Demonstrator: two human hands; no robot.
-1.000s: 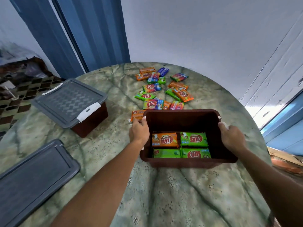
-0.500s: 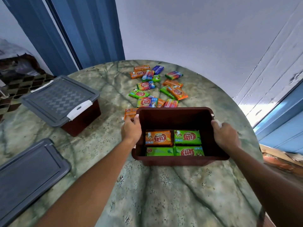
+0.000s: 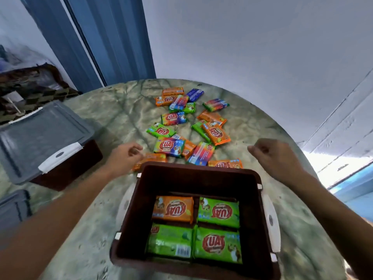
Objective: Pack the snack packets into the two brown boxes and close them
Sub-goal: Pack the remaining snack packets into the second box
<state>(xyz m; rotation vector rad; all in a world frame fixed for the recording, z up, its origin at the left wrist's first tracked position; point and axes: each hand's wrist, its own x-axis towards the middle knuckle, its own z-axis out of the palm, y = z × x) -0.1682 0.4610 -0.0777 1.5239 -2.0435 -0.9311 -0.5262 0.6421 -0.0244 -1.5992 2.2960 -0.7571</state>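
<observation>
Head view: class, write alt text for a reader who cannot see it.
An open brown box on a marble table holds four snack packets. Both empty hands, left hand and right hand, hover near loose packets beyond.

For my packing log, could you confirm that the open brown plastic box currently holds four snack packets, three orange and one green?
Not quite: the head view shows four packets in the open brown plastic box, but one orange snack packet and three green snack packets, not the reverse.
</observation>
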